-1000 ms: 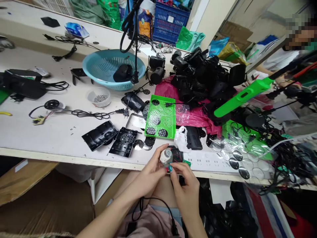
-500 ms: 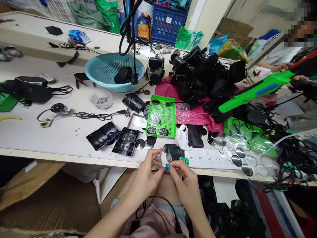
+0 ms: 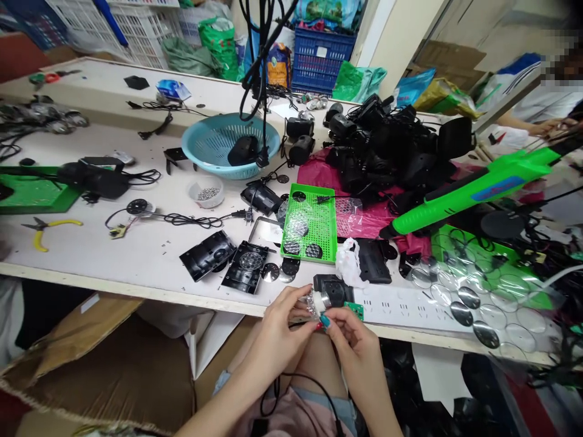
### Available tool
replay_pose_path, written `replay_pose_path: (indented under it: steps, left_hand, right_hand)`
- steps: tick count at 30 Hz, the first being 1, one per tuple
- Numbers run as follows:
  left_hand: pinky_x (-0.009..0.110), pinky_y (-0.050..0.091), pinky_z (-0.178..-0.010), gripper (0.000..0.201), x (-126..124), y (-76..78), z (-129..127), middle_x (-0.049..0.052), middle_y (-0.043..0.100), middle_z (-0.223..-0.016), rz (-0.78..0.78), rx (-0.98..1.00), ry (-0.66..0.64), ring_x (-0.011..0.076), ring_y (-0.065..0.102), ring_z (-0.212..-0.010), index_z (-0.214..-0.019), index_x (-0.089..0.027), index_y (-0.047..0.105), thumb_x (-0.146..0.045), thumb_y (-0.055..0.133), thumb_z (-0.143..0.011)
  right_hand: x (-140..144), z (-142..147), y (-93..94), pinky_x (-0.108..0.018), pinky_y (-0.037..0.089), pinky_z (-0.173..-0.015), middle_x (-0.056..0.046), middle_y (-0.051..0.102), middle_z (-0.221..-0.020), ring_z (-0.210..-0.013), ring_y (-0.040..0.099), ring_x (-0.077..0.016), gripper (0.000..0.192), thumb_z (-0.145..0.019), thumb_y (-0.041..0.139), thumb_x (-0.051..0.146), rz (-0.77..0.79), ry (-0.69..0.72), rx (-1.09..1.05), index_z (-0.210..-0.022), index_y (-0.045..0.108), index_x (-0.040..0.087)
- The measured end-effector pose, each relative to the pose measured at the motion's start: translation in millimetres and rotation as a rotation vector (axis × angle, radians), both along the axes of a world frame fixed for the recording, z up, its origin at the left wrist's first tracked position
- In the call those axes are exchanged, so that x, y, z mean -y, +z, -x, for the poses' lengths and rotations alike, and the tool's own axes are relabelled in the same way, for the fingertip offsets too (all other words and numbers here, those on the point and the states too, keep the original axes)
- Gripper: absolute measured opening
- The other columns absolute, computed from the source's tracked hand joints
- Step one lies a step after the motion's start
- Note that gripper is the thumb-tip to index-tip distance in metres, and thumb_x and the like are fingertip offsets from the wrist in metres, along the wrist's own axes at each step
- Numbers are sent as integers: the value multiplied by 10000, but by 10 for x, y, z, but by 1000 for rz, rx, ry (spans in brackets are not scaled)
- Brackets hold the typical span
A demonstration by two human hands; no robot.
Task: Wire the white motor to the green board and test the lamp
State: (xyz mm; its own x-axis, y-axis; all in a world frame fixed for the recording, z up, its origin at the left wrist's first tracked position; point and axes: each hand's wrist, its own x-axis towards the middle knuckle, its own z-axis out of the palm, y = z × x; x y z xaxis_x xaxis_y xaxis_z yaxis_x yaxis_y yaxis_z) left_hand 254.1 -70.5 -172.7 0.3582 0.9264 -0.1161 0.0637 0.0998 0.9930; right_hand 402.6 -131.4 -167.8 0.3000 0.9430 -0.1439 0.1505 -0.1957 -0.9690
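A small clear plastic part with a white collar [image 3: 320, 301] is held just over the table's front edge. My left hand [image 3: 289, 325] has its fingers and thumb closed around the clear side of it. From the right, my right hand [image 3: 355, 340] pinches at the collar's lower edge; the exact spot between its fingertips is partly hidden. Just behind the hands lies a black square housing [image 3: 331, 290]. Close to my right fingers is a small green circuit board [image 3: 354, 311].
Black housing halves [image 3: 245, 267] lie left of a green tray [image 3: 310, 224]. Behind are a blue colander [image 3: 230, 149] and a tub of screws [image 3: 207, 192]. A green electric screwdriver [image 3: 473, 191] hangs at right, above clear discs [image 3: 483, 303]. Cables [image 3: 259, 54] dangle overhead. Yellow-handled pliers [image 3: 50, 227] lie left.
The view has swung left, so the table's things appear further right and lower, and the pliers show fully. Both hands keep hold of the clear part, which is turned slightly.
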Motion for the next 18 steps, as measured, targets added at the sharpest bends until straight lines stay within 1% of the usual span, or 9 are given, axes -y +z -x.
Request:
replay_pose_path:
  steps: [2, 3, 5, 7, 9, 12, 15, 17, 18]
  left_hand:
    - [376, 594, -916, 632, 6, -1, 15, 62, 652, -1167, 18, -47, 20, 184, 683, -939, -1340, -250, 542, -159, 742, -747]
    - [397, 579, -952, 641, 12, 3, 19, 65, 665, -1172, 17, -65, 31, 198, 680, -981, -1337, -246, 533, -158, 751, -740]
    - [413, 547, -1011, 558, 30, 22, 18, 64, 675, -1169, -6, -72, 48, 217, 665, -1065, -1256, -233, 571, -149, 751, -735]
    - [392, 544, -1013, 439, 55, 53, 9, 58, 677, -1141, -24, -41, 52, 215, 666, -1068, -1148, -217, 620, -138, 745, -734]
    - [354, 560, -970, 372, 83, 90, -5, 55, 676, -1102, 21, 8, 51, 202, 677, -1022, -1089, -203, 646, -144, 749, -736]
    - [291, 568, -846, 365, 124, 125, -36, 67, 677, -1032, 193, 100, 72, 179, 670, -927, -1057, -167, 643, -199, 790, -724]
    - [205, 488, -670, 348, 158, 103, -72, 49, 660, -874, 348, 201, 101, 118, 609, -761, -984, -133, 608, -294, 800, -742]
    - [173, 422, -624, 350, 175, 64, -86, 29, 639, -810, 396, 267, 126, 84, 561, -704, -955, -127, 584, -308, 797, -745]
    - [165, 407, -619, 358, 181, 45, -86, 26, 639, -811, 406, 294, 141, 75, 550, -695, -953, -127, 577, -290, 804, -730]
  right_hand:
    - [4, 6, -22, -270, 525, -735, -50, 665, -884, -816, 638, -185, 279, -917, 619, 464, 0, 0, 18, -896, 672, 191]
    - [5, 8, -38, -269, 528, -734, -50, 665, -882, -810, 639, -184, 291, -920, 609, 475, 1, -3, 27, -898, 666, 190]
    - [7, 4, -78, -267, 537, -716, -53, 666, -868, -790, 649, -187, 318, -918, 599, 497, 3, 0, 41, -906, 663, 186]
    - [12, -16, -130, -265, 548, -696, -59, 672, -860, -775, 661, -193, 344, -911, 595, 516, -8, -15, 70, -909, 668, 180]
    - [20, -56, -193, -260, 560, -695, -66, 681, -869, -773, 673, -198, 349, -905, 600, 517, -39, -26, 114, -909, 675, 177]
    - [31, -140, -301, -240, 568, -710, -70, 692, -922, -792, 684, -192, 313, -919, 593, 481, -107, -9, 189, -938, 680, 180]
    - [35, -200, -393, -219, 564, -702, -63, 689, -930, -789, 681, -180, 275, -931, 586, 447, -174, 39, 267, -939, 681, 189]
    - [32, -199, -423, -219, 560, -696, -63, 682, -929, -788, 672, -175, 263, -940, 577, 435, -199, 62, 310, -937, 677, 191]
    - [27, -182, -424, -227, 558, -700, -70, 676, -951, -815, 666, -183, 265, -934, 587, 439, -213, 42, 334, -955, 673, 190]
